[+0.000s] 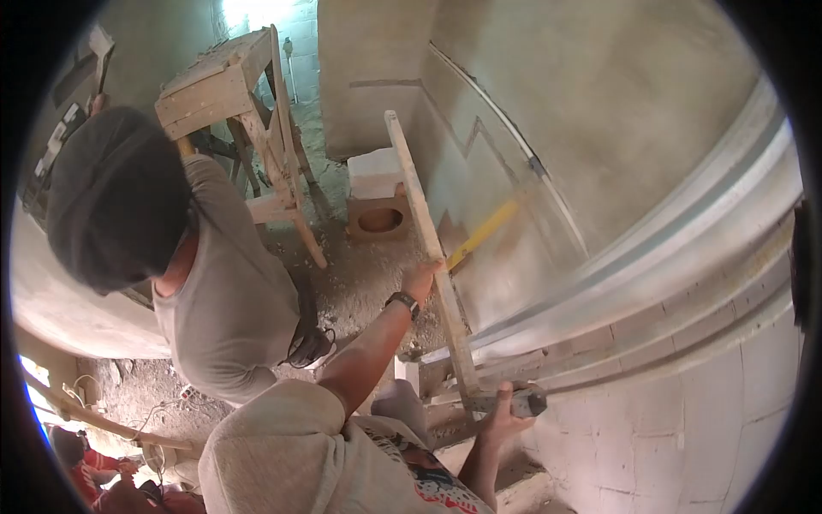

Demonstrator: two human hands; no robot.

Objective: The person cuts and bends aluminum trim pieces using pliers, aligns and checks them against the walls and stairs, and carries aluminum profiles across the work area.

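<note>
A long, narrow wooden board (415,193) slants along the wall, its far end raised toward the corner. My left hand (422,279), with a watch on the wrist, is closed around the board near its middle. Close to the board's near end, my right hand (507,420) grips a dark grey block-shaped object (533,402), thumb up; its exact kind is unclear. That object touches or overlaps the board's end. Just beyond my left hand, a yellow bar (484,233) lies against the wall.
A co-worker in a dark cap (120,201) stands close on the left. Behind them is a wooden stand (205,98). A brown block with an oval hole (379,220) sits on the floor. Pale ledges (634,265) curve along the right. Another person in red (94,471) is at lower left.
</note>
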